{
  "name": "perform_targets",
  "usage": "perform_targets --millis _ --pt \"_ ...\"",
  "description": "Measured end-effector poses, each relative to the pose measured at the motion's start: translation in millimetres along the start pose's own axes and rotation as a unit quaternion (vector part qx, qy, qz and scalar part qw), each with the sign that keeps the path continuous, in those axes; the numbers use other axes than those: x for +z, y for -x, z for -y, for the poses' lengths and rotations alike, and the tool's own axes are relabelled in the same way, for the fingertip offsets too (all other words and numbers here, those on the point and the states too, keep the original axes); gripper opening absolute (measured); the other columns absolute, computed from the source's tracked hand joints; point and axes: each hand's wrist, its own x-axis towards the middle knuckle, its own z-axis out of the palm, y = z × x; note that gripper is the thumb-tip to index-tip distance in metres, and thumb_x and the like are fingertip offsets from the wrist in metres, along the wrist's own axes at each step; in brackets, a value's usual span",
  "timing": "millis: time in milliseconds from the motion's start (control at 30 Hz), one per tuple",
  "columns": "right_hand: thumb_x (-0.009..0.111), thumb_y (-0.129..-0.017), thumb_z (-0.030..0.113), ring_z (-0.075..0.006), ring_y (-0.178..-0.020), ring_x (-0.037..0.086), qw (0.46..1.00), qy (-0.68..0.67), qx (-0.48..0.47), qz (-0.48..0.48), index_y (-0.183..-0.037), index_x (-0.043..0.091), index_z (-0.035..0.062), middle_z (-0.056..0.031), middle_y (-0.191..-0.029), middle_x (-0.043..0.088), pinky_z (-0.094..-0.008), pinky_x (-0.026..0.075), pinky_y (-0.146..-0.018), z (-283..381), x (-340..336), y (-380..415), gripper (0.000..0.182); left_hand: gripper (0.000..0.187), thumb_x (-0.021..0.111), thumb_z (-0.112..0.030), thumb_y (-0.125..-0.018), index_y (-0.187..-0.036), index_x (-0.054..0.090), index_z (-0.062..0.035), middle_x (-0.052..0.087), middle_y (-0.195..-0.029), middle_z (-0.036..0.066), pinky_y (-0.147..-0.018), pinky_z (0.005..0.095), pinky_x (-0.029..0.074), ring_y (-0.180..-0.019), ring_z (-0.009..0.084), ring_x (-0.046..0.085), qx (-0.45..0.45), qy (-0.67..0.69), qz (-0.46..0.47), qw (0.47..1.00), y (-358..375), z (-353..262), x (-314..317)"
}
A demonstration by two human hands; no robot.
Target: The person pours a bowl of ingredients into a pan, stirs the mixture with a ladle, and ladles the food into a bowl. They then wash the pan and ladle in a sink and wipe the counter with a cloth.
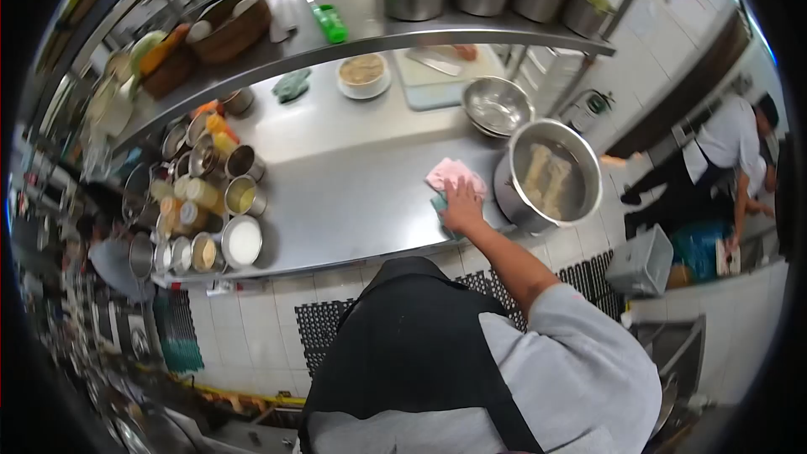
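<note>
My right hand (461, 206) lies on a pink cloth (454, 175) on the steel counter (353, 189), with its fingers spread over the cloth. Under and beside the hand shows the edge of a green cloth (439, 203). Just right of the hand stands a large steel pot (511, 189) holding liquid and pale pieces that look like bones. Behind it are stacked steel bowls (498, 107). Nothing of my left hand or left arm shows in the frame.
Steel containers, squeeze bottles and a white-filled tub (243, 240) crowd the counter's left end. Behind are a bowl on a plate (363, 72), a cutting board (420, 80) with a knife, and a green cloth (292, 85). An overhead shelf (361, 44) holds pots. People work at far right and left.
</note>
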Motion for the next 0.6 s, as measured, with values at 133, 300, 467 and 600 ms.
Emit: perform_targets --millis 133,300,467,600 --pt "0.071 -0.089 0.033 -0.048 -0.155 0.021 0.998 -0.047 0.023 -0.045 -0.162 0.03 0.0166 -0.0248 -0.168 0.022 -0.0655 0.025 -0.119 11.0 4.0 4.2 0.085 0.046 0.057 -0.036 -0.105 -0.135 0.061 -0.0009 0.065 -0.125 0.009 -0.102 0.0379 0.044 -0.114 0.023 0.06 0.032 -0.008 -0.012 0.999 -8.6 -12.0 18.8" --pt "0.071 -0.085 0.03 -0.0468 -0.154 0.024 0.992 -0.046 -0.02 -0.116 -0.161 0.035 0.0164 -0.0257 -0.165 0.029 -0.0659 0.024 -0.118 2.5 11.7 13.8 0.085 0.049 0.057 -0.037 -0.104 -0.138 0.059 -0.0014 0.064 -0.131 0.012 -0.108 0.0413 0.043 -0.12 0.0271 0.06 0.073 -0.019 -0.016 0.997 -19.3 -29.3 33.7" --pt "0.07 -0.084 0.031 -0.0459 -0.153 0.026 0.988 -0.055 -0.03 -0.144 -0.159 0.039 0.0172 -0.0254 -0.164 0.031 -0.0637 0.025 -0.117 -1.7 22.4 11.9 0.082 0.053 0.056 -0.038 -0.103 -0.142 0.057 -0.0019 0.063 -0.138 0.015 -0.113 0.0447 0.042 -0.126 0.0313 0.06 0.125 -0.051 -0.016 0.991 -32.9 -46.4 34.0" --pt "0.07 -0.084 0.033 -0.0448 -0.152 0.029 0.984 -0.057 -0.036 -0.162 -0.158 0.043 0.0185 -0.0239 -0.163 0.033 -0.0626 0.026 -0.116 -6.8 22.5 16.2 0.08 0.053 0.056 -0.038 -0.103 -0.141 0.057 -0.002 0.063 -0.137 0.015 -0.112 0.0447 0.042 -0.126 0.0314 0.06 0.064 -0.04 -0.043 0.996 -16.1 -52.9 34.5"
